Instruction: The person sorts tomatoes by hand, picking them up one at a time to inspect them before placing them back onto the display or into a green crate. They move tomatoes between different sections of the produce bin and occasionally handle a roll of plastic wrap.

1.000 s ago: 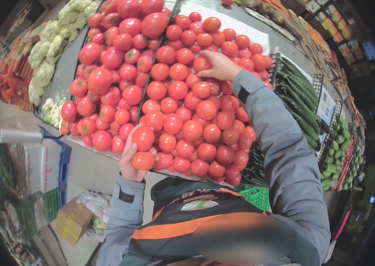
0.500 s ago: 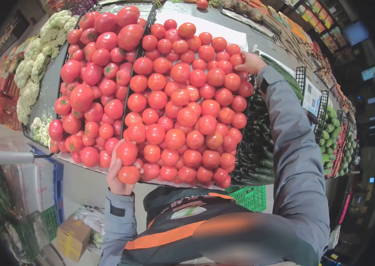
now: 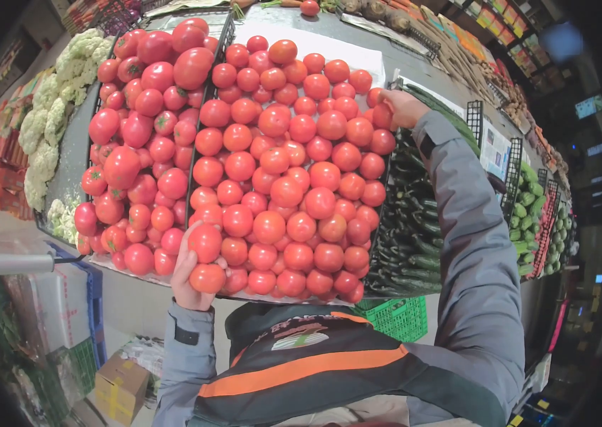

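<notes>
Round red tomatoes [image 3: 269, 227] fill a wide display, with larger, ribbed pinkish tomatoes [image 3: 121, 167] in the section to its left. At the near edge, my left hand [image 3: 190, 281] is wrapped round two tomatoes [image 3: 205, 243], one above the other. My right hand [image 3: 404, 108] is at the far right corner of the round tomatoes, its fingers closed on a tomato [image 3: 382, 116] there. The fingertips of that hand are partly hidden.
Cauliflowers [image 3: 50, 117] lie on the left. Dark green cucumbers [image 3: 407, 235] fill the section to the right, beside black crate edges [image 3: 513, 174]. Below are a green crate [image 3: 400, 318] and a cardboard box [image 3: 121, 384]. A grey handle [image 3: 22, 264] juts out at the left.
My right hand has closed on a tomato at the far right corner and turned slightly. The view has shifted a little, so the display appears further left. My left hand still holds its two tomatoes.
</notes>
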### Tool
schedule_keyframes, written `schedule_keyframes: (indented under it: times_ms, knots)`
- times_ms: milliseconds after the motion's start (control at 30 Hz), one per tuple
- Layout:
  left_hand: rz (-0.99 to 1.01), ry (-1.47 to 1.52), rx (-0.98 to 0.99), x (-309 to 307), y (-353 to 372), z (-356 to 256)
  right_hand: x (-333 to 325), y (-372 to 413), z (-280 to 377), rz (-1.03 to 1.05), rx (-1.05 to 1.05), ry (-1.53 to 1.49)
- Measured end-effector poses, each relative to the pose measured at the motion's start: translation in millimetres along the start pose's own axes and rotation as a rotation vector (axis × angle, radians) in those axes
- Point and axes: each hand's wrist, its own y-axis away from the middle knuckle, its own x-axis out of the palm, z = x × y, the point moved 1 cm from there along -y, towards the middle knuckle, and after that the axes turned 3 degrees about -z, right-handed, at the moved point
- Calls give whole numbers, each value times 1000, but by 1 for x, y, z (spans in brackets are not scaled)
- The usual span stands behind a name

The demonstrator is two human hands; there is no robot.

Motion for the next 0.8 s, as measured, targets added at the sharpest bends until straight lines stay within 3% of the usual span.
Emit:
schedule_keyframes:
  times_ms: [67, 167, 367, 467, 667, 733, 800]
  knots:
    - [8, -17, -4, 4, -1, -1, 0, 2, 1, 44, 106, -320]
    - [24, -35, -29, 2, -2, 0, -5, 2, -3, 65, -2, 111]
    - [22, 5, -11, 4, 0, -3, 0, -2, -15, -49, -101, -11]
    - [13, 10, -2, 1, 1, -2, 7, -9, -22, -86, -113, 138]
    - [57, 39, -8, 0, 0, -1, -6, 6, 34, -38, 13, 276]
    - [61, 42, -17, 0, 1, -1, 4, -12, 43, -168, -143, 225]
    - [64, 40, -14, 1, 2, -1, 17, -26, 48, -179, -159, 207]
